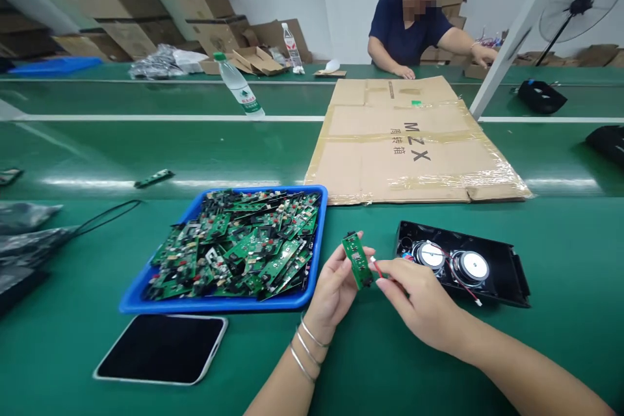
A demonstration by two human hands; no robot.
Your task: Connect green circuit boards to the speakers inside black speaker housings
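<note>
My left hand (336,286) gripped a small green board (357,261) and held it upright above the counter (560,351), with fingers (341,260) curled behind it and the thumb on its right edge. My right hand (419,309) sat just to the right. Its fingers (390,271) were pinched on a small plug (375,262) with red leads, and the plug touched the board's right edge. I could not tell whether the plug was seated.

Just beyond the right fingers lay a black shell (507,273) holding two round speakers (472,266). A red wire (461,283) crossed them. Left of the left fingers, and close to them, stood a blue tray (214,304) heaped with more green boards (238,250). A phone (163,348) lay face up in front of the tray, well left of my wrist.

Farther out from both hands, a flattened carton (409,143) lay taped and spread on the counter. A water bottle (240,86) stood beyond the tray. Across the counter a person (409,29) in a dark shirt sat with both hands down, well apart from mine. A fan (582,3) stood at the far right.
</note>
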